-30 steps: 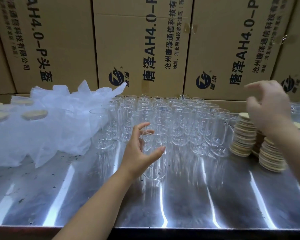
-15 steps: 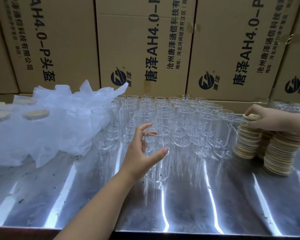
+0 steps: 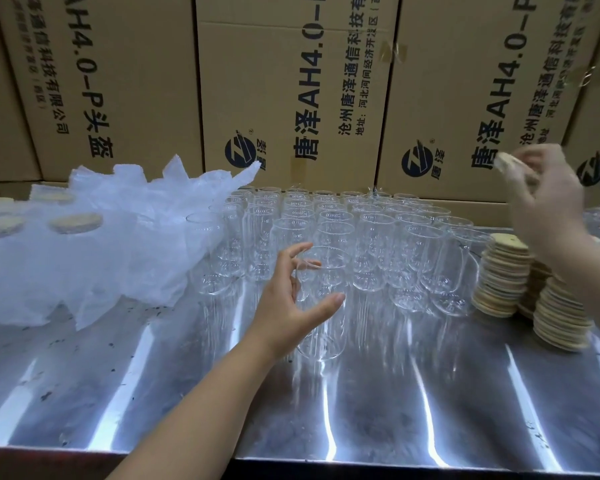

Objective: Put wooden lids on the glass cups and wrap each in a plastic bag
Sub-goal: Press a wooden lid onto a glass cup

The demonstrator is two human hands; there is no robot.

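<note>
One glass cup (image 3: 326, 327) in my left hand (image 3: 284, 306), fingers (image 3: 294, 251) curled round it; right hand (image 3: 548, 202) pinches wooden lid (image 3: 508, 164), high above lid stacks (image 3: 503, 278).

L hand (image 3: 291, 308) curled round glass cup (image 3: 329, 271), arm fwd; R hand (image 3: 551, 202) raised, pinching wooden lid (image 3: 508, 164)

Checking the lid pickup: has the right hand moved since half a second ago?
Yes. The right hand has risen off the lid stacks and now holds a wooden lid above them.
</note>
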